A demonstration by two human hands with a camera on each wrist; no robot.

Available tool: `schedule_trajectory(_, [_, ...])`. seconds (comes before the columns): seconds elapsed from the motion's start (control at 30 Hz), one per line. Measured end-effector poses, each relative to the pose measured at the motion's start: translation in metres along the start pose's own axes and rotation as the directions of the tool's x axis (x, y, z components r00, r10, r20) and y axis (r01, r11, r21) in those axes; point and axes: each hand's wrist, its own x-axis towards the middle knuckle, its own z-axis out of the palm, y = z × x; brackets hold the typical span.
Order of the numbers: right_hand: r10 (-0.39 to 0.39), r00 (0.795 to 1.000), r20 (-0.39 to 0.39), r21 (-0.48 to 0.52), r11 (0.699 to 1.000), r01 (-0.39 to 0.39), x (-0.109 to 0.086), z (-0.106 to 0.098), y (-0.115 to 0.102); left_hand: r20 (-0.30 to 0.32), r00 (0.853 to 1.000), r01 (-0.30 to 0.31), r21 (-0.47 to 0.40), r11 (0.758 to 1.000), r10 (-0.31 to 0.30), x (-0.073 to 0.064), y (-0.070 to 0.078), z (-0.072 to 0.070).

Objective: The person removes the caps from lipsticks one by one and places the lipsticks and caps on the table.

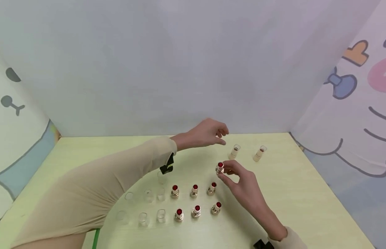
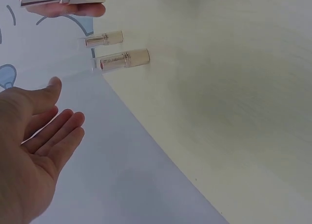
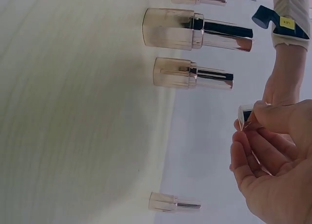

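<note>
My right hand [image 1: 246,188] pinches a lipstick tube [image 1: 220,168] between thumb and fingers, above the table. The tube has a shiny metallic body and a dark red top, and fingers partly hide it in the right wrist view. My left hand [image 1: 205,133] is beyond it near the back edge, fingers loosely bent and holding nothing. Just right of that hand stand two lipstick tubes, a nearer one [image 1: 235,151] and a farther one [image 1: 259,153], each with a clear top. Two rows of similar red-topped tubes [image 1: 196,211] stand upright in front of my hands.
Several clear caps [image 1: 161,215] stand left of the tubes, some beside the left sleeve [image 1: 118,173], which crosses low over the table [image 1: 305,207]. A pale curtain [image 1: 180,69] hangs behind the back edge, and printed fabric [image 1: 361,138] borders the right side.
</note>
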Motion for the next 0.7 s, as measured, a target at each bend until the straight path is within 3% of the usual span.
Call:
schedule_trajectory(0.33, [0.063, 0.994, 0.086, 0.062, 0.996, -0.068, 0.004, 0.007, 0.009, 0.1, 0.994, -0.041, 0.067, 0.997, 0.034, 0.022, 0.001, 0.014])
schedule_trajectory(0.7, [0.142, 0.963, 0.228, 0.124, 0.977, -0.173, 0.007, 0.017, 0.019, 0.175, 0.981, -0.103, 0.068, 0.992, 0.09, 0.033, -0.003, 0.035])
